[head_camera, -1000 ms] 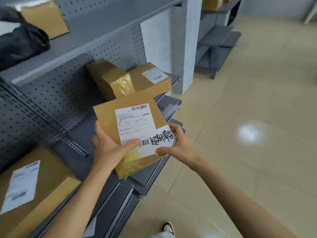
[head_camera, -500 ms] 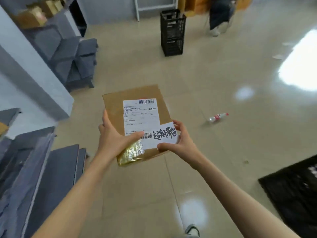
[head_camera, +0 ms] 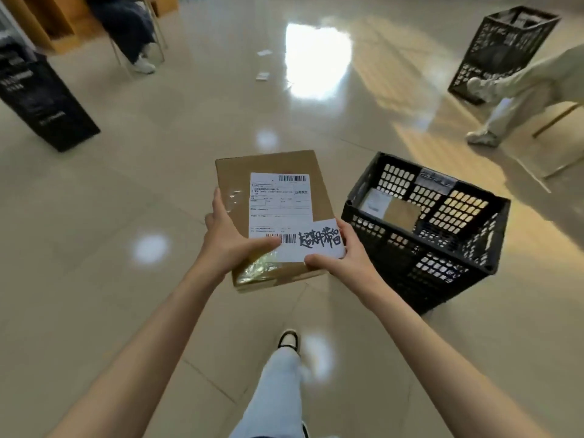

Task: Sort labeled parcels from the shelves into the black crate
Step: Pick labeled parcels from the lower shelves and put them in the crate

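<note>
Your left hand (head_camera: pixel 229 240) grips the near left edge of a flat cardboard parcel (head_camera: pixel 271 197), thumb lying across its top and fingers curled underneath. Your right hand (head_camera: pixel 339 252) holds the near right corner, its thumb pinning a white handwritten note (head_camera: pixel 319 245) against the printed shipping label (head_camera: pixel 278 205). You hold the parcel level in front of you, above the glossy tiled floor (head_camera: pixel 126 216). Just to its right, on the floor, stands the black crate (head_camera: pixel 423 248), with another labelled cardboard parcel (head_camera: pixel 392 208) already lying inside. Your leg and shoe (head_camera: pixel 287 339) show below. Farther off stand a second black crate (head_camera: pixel 502 49) at the upper right and a dark bin (head_camera: pixel 41 99) at the left; a seated person's legs (head_camera: pixel 521 86) are at the right.
</note>
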